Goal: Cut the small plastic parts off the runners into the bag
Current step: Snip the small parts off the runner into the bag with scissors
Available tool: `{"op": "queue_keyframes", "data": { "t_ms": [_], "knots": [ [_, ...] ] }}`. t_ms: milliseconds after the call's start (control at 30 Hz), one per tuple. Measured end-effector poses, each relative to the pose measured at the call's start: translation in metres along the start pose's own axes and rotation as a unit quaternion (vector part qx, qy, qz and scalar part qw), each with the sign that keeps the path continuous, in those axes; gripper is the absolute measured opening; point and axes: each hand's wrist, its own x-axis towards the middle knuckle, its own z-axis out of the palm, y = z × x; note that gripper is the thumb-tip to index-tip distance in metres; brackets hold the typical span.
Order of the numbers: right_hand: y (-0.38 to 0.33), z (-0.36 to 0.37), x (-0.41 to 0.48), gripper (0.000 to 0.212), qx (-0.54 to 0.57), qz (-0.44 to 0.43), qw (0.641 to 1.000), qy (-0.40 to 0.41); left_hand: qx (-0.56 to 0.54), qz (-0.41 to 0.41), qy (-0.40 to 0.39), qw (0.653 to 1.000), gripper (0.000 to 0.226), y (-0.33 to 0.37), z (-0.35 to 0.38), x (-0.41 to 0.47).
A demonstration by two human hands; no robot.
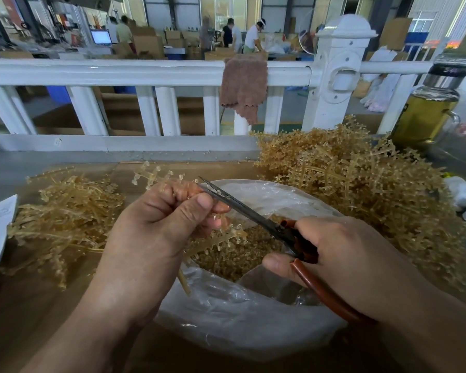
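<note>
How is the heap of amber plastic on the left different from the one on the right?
The left heap lies low and loose; the right heap is taller and denser. The left heap's stems look mostly long and bare, while the right heap's bristle with small knobs. Both are the same amber plastic, flanking the bag.

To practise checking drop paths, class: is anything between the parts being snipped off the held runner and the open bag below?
Nothing visible does. The scissors in the right hand meet the runner in the left hand above the open mouth of the plastic bag; only the runner's own lower branches hang between.
</note>
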Motion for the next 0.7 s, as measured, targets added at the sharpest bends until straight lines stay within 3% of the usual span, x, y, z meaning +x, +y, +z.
{"op": "queue_keyframes", "data": {
  "t_ms": [133,233,700],
  "knots": [
    [-0.0010,-0.0007,0.0000,0.059,0.008,-0.019,1.000,-0.002,0.008,-0.001,0.001,1.000,0.023,0.0003,-0.0004,0.0000],
    [-0.0011,-0.0009,0.0000,0.069,-0.006,-0.016,1.000,0.000,0.003,-0.009,0.002,1.000,0.024,0.0009,0.0000,-0.0002],
    [-0.0079,-0.0035,0.0014,0.070,-0.028,-0.013,0.999,-0.038,0.019,-0.014,0.005,1.000,0.019,-0.0003,-0.0030,0.0011]
  ]
}}
